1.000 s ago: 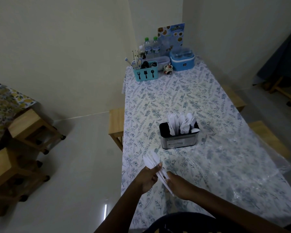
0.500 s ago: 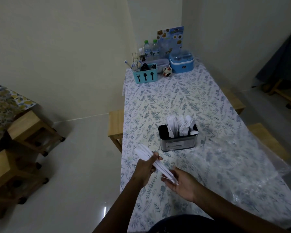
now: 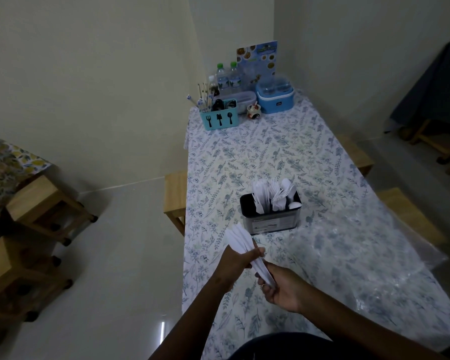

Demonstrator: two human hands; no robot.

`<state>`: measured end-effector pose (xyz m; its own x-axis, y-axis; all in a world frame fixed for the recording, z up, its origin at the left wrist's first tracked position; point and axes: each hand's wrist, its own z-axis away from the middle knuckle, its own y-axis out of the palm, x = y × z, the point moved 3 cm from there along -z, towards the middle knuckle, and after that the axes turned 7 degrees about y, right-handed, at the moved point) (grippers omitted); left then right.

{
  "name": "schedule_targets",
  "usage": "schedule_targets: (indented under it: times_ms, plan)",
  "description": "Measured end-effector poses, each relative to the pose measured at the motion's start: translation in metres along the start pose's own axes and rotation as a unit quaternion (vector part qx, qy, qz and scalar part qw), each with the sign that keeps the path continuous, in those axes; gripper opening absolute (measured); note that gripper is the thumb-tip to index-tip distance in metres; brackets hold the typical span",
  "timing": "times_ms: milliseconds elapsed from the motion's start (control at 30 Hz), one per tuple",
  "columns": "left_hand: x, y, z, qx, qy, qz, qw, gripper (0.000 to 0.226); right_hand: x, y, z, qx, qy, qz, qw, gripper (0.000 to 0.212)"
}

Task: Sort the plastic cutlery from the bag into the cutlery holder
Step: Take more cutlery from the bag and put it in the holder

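A bundle of white plastic cutlery (image 3: 238,237) slants above the table's near left part, blades pointing up and left. My left hand (image 3: 235,263) grips the bundle at its middle. My right hand (image 3: 281,287) closes around its lower handle ends. Just beyond stands the dark metal cutlery holder (image 3: 270,222), with white knives, forks and spoons upright in it. A clear plastic bag (image 3: 369,261) lies flat and crumpled on the table to the right of my hands.
The long table wears a floral cloth (image 3: 270,157). At its far end stand a blue utensil caddy (image 3: 218,120), water bottles (image 3: 227,76), a blue box (image 3: 274,98) and a menu card (image 3: 256,58). Wooden stools (image 3: 176,196) flank the table; more (image 3: 37,203) stand at left.
Both hands have risen slightly toward the holder with the bundle. My right hand has closed around the handle ends.
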<state>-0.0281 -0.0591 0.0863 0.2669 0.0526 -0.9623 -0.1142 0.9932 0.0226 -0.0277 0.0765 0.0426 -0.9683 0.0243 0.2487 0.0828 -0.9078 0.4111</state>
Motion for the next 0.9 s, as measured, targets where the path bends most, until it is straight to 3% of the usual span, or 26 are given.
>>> schedule_targets:
  times_ms: [167, 333, 533, 600, 800, 900]
  plan:
    - [-0.007, 0.004, -0.006, 0.037, -0.046, -0.039, 0.998, 0.022, 0.005, -0.007, 0.002, 0.007, -0.017, -0.030, 0.999, 0.033]
    - [-0.029, 0.005, -0.024, -0.040, 0.017, -0.053, 0.998, 0.019, 0.019, -0.022, 0.002, 0.034, -0.056, -0.112, 0.992, 0.035]
    - [-0.062, -0.002, -0.059, -0.149, 0.150, -0.087, 0.973, 0.010, 0.017, -0.041, 0.005, 0.037, -0.060, -0.116, 0.991, 0.032]
    - [-0.069, 0.004, -0.069, -0.166, 0.164, -0.107, 0.966, 0.005, 0.016, -0.043, 0.007, 0.041, -0.053, -0.113, 0.991, 0.030]
    - [-0.060, 0.017, -0.104, -0.173, 0.170, -0.206, 0.948, 0.038, 0.021, -0.058, 0.014, 0.029, -0.066, -0.118, 0.990, 0.026]
    - [-0.055, 0.026, -0.110, -0.162, 0.165, -0.259, 0.938, 0.023, 0.022, -0.067, 0.017, 0.022, -0.066, -0.124, 0.990, 0.024]
